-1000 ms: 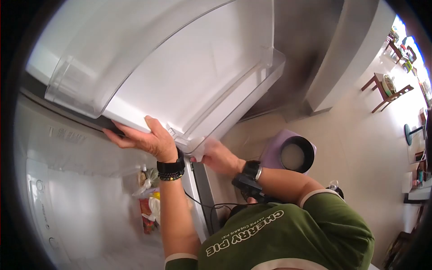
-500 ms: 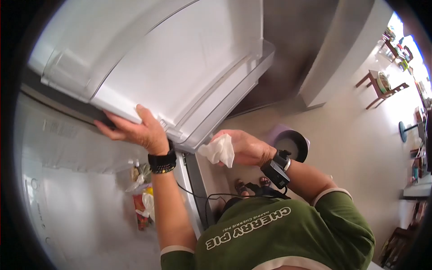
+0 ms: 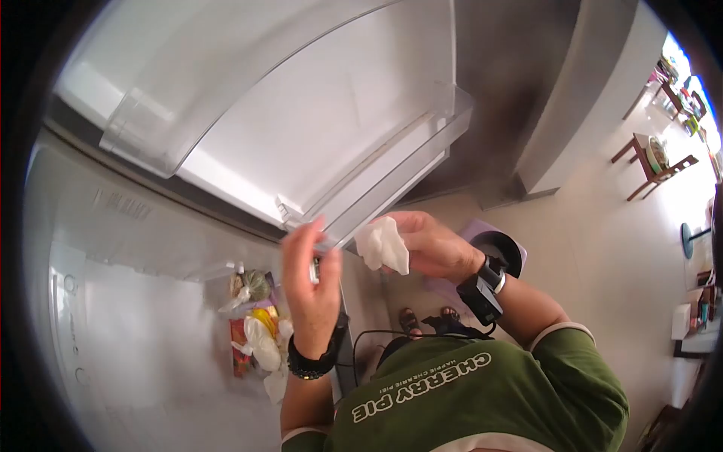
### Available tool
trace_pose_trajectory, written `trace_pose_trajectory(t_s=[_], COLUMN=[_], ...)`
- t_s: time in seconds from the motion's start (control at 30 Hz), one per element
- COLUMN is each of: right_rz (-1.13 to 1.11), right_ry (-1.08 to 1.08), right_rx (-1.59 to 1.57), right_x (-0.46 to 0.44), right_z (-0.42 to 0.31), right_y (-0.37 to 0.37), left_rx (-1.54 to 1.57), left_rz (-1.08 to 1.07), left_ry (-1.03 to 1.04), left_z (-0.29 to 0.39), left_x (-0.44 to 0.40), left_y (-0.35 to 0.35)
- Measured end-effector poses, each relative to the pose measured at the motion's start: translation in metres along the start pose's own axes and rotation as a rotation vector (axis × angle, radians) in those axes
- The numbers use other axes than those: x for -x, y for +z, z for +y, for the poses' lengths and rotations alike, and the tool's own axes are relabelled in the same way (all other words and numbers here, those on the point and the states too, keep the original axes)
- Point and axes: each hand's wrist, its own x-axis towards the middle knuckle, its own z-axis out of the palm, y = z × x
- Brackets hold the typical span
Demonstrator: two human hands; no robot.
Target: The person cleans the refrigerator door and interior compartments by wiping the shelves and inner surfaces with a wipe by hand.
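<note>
Through the head camera I have the green shirt (image 3: pixel 482 384) closest to me, its lettering running across the chest, with a thin black cable (image 3: pixel 418 332) crossing just above it. Beyond that I see the right hand (image 3: pixel 437 247), with a black strap and a small box (image 3: pixel 480 297) at the wrist; its fingers are closed on a crumpled white cloth (image 3: pixel 384 245), which hangs out toward the left, in front of the door's lower edge. My view of the left hand (image 3: pixel 310 271) is blurred: it is raised, thumb and fingers parted, near the corner of the lower clear shelf (image 3: pixel 410 175), and I cannot tell whether it touches that corner. A black band (image 3: pixel 312 365) circles its wrist. Behind the hands the fridge door (image 3: pixel 361 113) stands open, with an upper clear shelf (image 3: pixel 151 139) on its inner face. To the left I look into the fridge (image 3: pixel 135 324), where a red packet (image 3: pixel 240 339) lies beside a white plastic bag (image 3: pixel 261 343). Lower down are sandalled feet (image 3: pixel 409 321) on the floor (image 3: pixel 602 256) and a black bowl (image 3: pixel 503 250) on a purple stool (image 3: pixel 476 228). Farthest off, past a pillar (image 3: pixel 584 98), I see a wooden chair (image 3: pixel 642 160) bearing a round basin (image 3: pixel 657 154).
</note>
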Motion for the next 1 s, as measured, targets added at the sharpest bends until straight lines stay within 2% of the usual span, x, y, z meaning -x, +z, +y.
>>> trace_pose_trajectory(t_s=[0.07,0.17,0.2,0.3,0.4,0.5,0.6,0.7,0.8,0.9,1.0], right_rz=[0.005,0.082,0.122,0.247,0.272,0.325,0.266,0.370,0.346,0.362,0.245], right_ry=[0.017,-0.008,-0.029,-0.044,-0.224,-0.260,-0.270,-0.308,-0.386,-0.380,-0.339], right_rx=[0.142,0.483,0.617,0.711,0.586,0.443,0.310,0.443,0.523,0.372,0.211], right_x=[0.002,0.006,0.008,0.012,0.011,0.016,0.016,0.013,0.012,0.016,0.011], right_z=[-0.009,-0.024,-0.029,-0.038,-0.031,-0.031,-0.026,-0.021,-0.022,-0.028,-0.019], right_y=[0.008,0.022,0.025,0.027,0.018,0.029,0.021,0.012,0.019,0.029,0.011], left_rx=[0.312,0.449,0.490,0.614,0.534,0.677,0.930,1.165,0.842,0.924,0.942], left_rz=[-0.167,-0.349,-0.299,0.020,0.157,0.171,0.168,0.095,0.002,0.013,0.075], left_ry=[-0.314,-0.499,-0.474,-0.406,-0.296,-0.377,-0.484,-0.564,-0.467,-0.558,-0.494], left_z=[0.011,-0.002,-0.004,-0.003,0.008,0.009,0.012,0.030,0.024,0.021,0.023], left_x=[0.003,0.004,0.005,0.007,0.003,0.006,0.004,0.001,0.005,0.003,0.001], left_y=[0.006,0.001,0.003,0.010,0.013,0.017,0.026,0.032,0.044,0.043,0.045])
